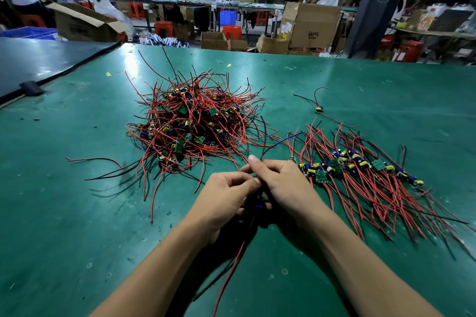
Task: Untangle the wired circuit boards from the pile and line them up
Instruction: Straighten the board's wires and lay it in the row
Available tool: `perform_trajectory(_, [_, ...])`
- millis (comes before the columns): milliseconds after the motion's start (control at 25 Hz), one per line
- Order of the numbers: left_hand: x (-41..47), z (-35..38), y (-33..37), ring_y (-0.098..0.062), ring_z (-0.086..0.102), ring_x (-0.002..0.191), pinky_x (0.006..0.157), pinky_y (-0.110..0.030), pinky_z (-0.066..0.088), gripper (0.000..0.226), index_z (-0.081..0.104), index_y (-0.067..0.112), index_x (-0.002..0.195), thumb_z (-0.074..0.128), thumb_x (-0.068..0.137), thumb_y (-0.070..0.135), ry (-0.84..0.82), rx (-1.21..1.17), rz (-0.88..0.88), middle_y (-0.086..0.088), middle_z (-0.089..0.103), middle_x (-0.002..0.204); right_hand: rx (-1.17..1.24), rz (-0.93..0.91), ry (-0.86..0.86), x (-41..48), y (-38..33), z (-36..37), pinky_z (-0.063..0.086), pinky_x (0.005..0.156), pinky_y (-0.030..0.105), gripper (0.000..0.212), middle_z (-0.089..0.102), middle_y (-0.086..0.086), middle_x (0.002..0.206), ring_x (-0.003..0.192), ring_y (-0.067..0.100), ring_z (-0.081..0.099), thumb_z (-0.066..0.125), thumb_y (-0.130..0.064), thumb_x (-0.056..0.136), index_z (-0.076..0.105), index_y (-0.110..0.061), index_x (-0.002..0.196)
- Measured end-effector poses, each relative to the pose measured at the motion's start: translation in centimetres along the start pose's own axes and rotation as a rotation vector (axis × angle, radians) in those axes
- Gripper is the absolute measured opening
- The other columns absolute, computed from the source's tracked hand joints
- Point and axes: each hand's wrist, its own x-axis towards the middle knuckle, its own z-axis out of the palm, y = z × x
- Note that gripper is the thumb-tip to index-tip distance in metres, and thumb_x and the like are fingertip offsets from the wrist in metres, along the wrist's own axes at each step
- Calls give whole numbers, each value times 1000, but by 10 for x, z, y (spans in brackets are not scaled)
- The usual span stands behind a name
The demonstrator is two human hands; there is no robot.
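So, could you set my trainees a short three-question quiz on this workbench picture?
1. Multiple choice: seen from the worker, where is the lined-up row relative to the tangled pile? A) left B) right C) on top
2. True or false: the left hand and the right hand both pinch wires just above the table.
3. Short answer: how many boards lie alone beyond the row, apart from both groups?

Key: 1 B. 2 True. 3 One, the stray board.
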Motion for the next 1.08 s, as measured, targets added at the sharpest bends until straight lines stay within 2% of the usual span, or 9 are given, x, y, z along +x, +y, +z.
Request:
perform_trajectory(120, [-1, 1, 0, -32, 71, 66, 59, -32, 60, 8, 66, -1, 90, 64, 89, 7, -17, 56, 5, -24, 69, 81, -7, -2, 86, 4, -1, -5, 29, 38, 15, 41, 48, -7, 46, 36, 5, 38, 58, -48, 98, 79, -15, 86])
perform_trajectory(200, [-1, 2, 0, -29, 71, 62, 57, -32, 60, 10, 68, 2, 82, 64, 90, 7, -50, 76, -3, -20, 69, 75, 77, 2, 163, 9, -3, -14, 16, 38, 17, 45, 31, -9, 49, 37, 5, 23, 54, -45, 101, 79, -12, 82])
perform_trajectory(320, [-4, 4, 1, -28, 71, 61, 60, -33, 59, 10, 69, 2, 80, 66, 88, 9, -106, 129, -25, -19, 70, 75, 296, 34, 201, 12, -9, -23, 14, 38, 19, 48, 34, -7, 58, 38, 5, 20, 50, -42, 102, 75, -11, 74])
perform_trajectory(480, [-6, 5, 3, -27, 70, 60, 57, -30, 59, 11, 68, -3, 90, 65, 89, 8, -104, 139, -44, -19, 70, 74, 542, 142, 104, 9, -14, -25, 15, 34, 18, 60, 38, -5, 53, 31, 4, 22, 49, -47, 101, 66, -14, 54])
perform_trajectory(560, [-6, 6, 3, -26, 68, 54, 50, -28, 56, 10, 65, -5, 94, 63, 90, 4, -79, 135, -35, -19, 69, 70, 571, 163, 57, 9, -15, -27, 16, 34, 17, 60, 40, -5, 55, 32, 4, 24, 48, -46, 101, 67, -14, 55])
perform_trajectory(760, [-5, 6, 3, -23, 61, 46, 42, -26, 53, 7, 60, -4, 94, 59, 93, 2, 4, 49, 16, -17, 64, 64, 250, 42, -6, 5, -3, -9, 31, 40, 18, 45, 45, -2, 55, 40, 9, 35, 64, -52, 90, 76, -9, 92])
perform_trajectory(880, [-4, 5, 2, -24, 65, 52, 48, -31, 57, 11, 60, -6, 90, 61, 92, 5, -6, 20, 7, -18, 67, 70, 97, 8, -6, 2, 5, -3, 42, 49, 26, 35, 54, 13, 59, 47, 19, 49, 68, -46, 92, 77, -12, 87])
perform_trajectory(1000, [-4, 3, 3, -27, 69, 61, 55, -32, 60, 7, 64, -2, 89, 67, 87, 3, -36, 25, -21, -21, 71, 79, -37, -19, 99, 7, 0, -12, 34, 46, 21, 43, 38, 0, 53, 41, 11, 37, 57, -49, 98, 79, -17, 81])
perform_trajectory(1080, [-4, 2, 4, -30, 69, 62, 56, -34, 60, 6, 64, -2, 89, 67, 85, 1, -54, 37, -37, -24, 71, 80, 58, -16, 153, 10, -3, -16, 26, 40, 18, 49, 34, -4, 55, 39, 8, 29, 52, -46, 101, 79, -13, 76])
